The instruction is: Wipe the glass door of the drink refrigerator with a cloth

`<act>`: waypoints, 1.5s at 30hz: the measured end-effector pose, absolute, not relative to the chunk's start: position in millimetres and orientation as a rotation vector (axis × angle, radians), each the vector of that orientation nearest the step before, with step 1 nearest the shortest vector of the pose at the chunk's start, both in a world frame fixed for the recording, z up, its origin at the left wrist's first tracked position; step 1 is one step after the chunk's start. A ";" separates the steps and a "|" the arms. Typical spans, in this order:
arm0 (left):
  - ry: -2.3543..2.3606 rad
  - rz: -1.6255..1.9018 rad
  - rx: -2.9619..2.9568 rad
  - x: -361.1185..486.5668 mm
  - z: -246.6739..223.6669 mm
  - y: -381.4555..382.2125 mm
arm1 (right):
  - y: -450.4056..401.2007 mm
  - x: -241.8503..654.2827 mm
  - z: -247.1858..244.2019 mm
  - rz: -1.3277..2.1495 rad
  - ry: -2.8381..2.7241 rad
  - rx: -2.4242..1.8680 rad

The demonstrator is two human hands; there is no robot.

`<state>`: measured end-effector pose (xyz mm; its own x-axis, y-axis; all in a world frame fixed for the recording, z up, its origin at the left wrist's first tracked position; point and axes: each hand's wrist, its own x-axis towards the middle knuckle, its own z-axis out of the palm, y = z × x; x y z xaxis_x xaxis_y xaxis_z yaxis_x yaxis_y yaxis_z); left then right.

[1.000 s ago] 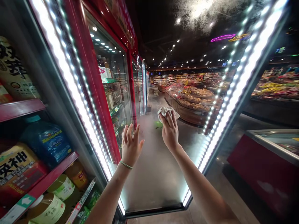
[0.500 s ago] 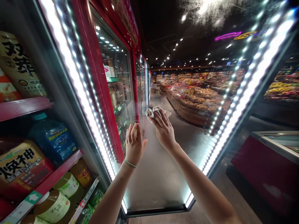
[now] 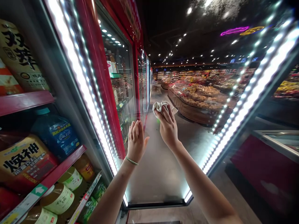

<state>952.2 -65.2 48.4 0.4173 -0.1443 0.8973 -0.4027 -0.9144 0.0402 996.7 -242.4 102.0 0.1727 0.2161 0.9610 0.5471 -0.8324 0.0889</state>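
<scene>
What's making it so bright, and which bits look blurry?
In the head view, white light strips glare on both sides; in the head view, yellow goods at the far right look smeared; in the head view, the right hand and cloth look fairly clear.

LED strips (image 3: pixel 76 62) clipped to white, were the main source. Ceiling (image 3: pixel 154 31) read near-black with pinpoint spotlights. Hazy glare on the door glass (image 3: pixel 154 186). Wide-angle stretch at edges; far background was soft.
</scene>
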 end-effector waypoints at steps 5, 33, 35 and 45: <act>-0.471 1.452 2.424 949.7 45.9 -60.2 | -236.9 992.8 104.4 -1.614 -0.865 -2.279; -0.534 1.414 2.414 945.5 31.9 -35.8 | -214.1 979.6 66.4 -1.648 -0.764 -2.256; -0.557 1.409 2.424 944.9 31.6 -32.2 | -214.0 977.2 62.0 -1.660 -0.790 -2.262; -0.583 1.366 2.413 942.4 20.2 -27.5 | -218.6 970.6 42.5 -1.675 -0.717 -2.288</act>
<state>942.4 -27.5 20.2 0.4634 -0.1960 0.8642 -0.4883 -0.8703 0.0645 970.6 -218.6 42.5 0.2329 0.2562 0.9382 0.5021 -0.8579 0.1096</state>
